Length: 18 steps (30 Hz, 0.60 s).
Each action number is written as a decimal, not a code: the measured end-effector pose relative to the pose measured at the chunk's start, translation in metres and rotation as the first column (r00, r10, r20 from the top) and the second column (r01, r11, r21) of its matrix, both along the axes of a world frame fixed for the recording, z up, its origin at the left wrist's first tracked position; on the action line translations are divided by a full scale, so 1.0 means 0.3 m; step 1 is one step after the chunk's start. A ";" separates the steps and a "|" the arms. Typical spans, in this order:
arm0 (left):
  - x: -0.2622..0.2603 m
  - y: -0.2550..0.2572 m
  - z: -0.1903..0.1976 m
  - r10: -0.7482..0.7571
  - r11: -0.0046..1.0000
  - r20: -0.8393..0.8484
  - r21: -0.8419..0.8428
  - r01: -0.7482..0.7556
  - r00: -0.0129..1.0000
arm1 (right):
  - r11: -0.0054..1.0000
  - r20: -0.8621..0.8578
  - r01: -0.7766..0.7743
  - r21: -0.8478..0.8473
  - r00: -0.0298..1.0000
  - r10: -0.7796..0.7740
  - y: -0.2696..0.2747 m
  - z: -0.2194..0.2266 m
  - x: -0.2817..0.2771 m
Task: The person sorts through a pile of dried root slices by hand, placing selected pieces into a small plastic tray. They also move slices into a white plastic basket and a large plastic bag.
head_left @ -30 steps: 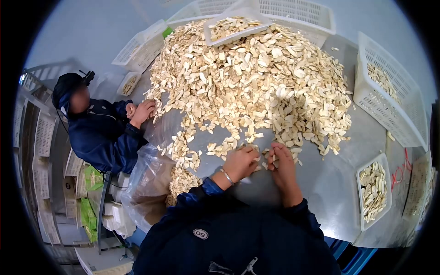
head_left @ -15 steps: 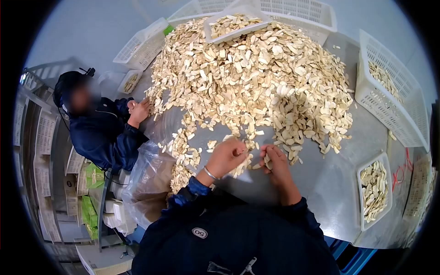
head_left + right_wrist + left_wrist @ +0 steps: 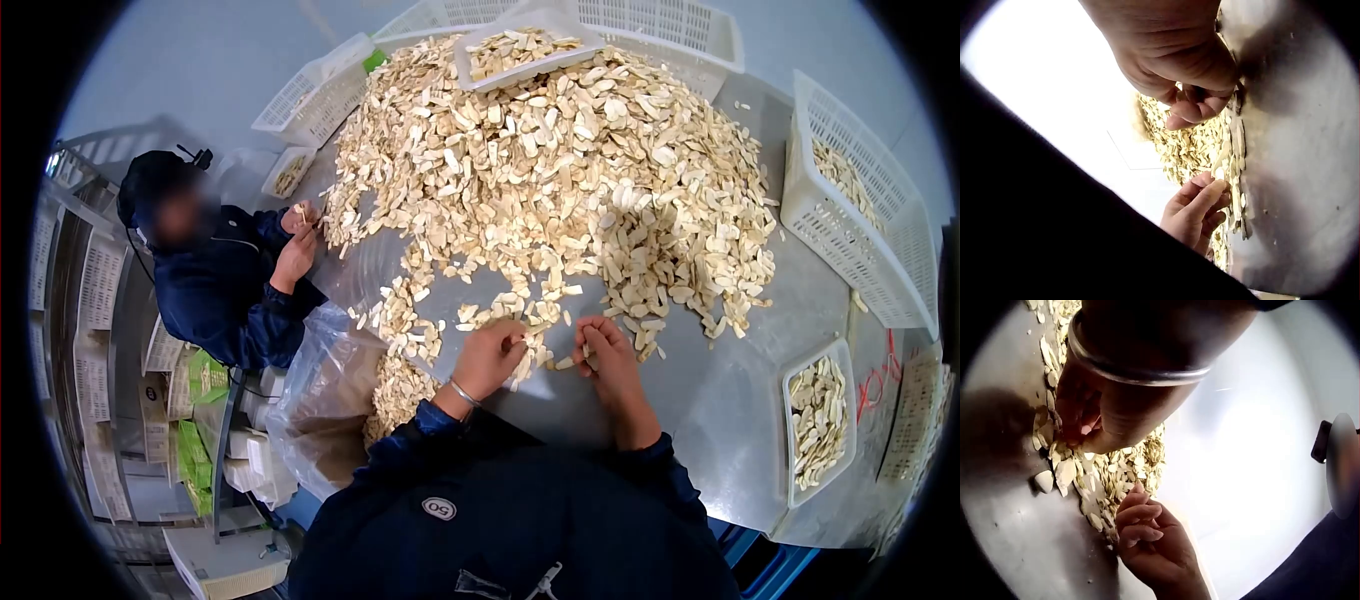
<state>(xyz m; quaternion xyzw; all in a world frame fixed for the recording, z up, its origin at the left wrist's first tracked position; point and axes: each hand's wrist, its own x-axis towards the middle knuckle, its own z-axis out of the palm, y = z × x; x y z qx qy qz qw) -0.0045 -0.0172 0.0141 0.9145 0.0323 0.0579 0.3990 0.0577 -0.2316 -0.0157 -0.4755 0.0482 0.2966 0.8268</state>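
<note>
My left hand, a metal bangle at its wrist, is at the near edge of a pile of pale dried slices. Its thumb and finger pinch a pale dried slice in the right wrist view. To the right, above the steel table, my right hand has curled fingers, with a pale slice at the tips in the head view. In the left wrist view that right hand shows its fingers bent towards the palm. Loose slices lie between both hands.
A white tray of slices stands at right, below a tall perforated basket. Another tray sits atop the pile. At left, another person handles slices. A clear plastic bag hangs at the table's near-left edge.
My left hand has shifted left, away from my right hand, which stays nearly in place. The other person's hands have lifted back from the pile.
</note>
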 end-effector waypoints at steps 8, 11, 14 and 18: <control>-0.003 0.019 -0.063 -0.045 0.821 -0.151 -0.569 -0.049 0.988 | 0.958 0.090 -0.198 -0.207 0.971 0.220 0.017 0.042 -0.029; -0.005 -0.009 -0.022 -0.105 0.732 -0.180 -0.679 -0.047 0.978 | 0.939 0.202 -0.223 -0.262 0.939 0.279 0.030 0.044 -0.038; 0.001 -0.013 0.007 -0.093 0.721 -0.181 -0.690 -0.060 0.979 | 0.926 0.230 -0.229 -0.299 0.925 0.303 0.030 0.032 -0.040; 0.002 0.033 -0.020 0.032 0.857 -0.126 -0.507 -0.092 0.992 | 0.975 0.146 -0.181 -0.125 0.969 0.199 0.024 0.019 -0.034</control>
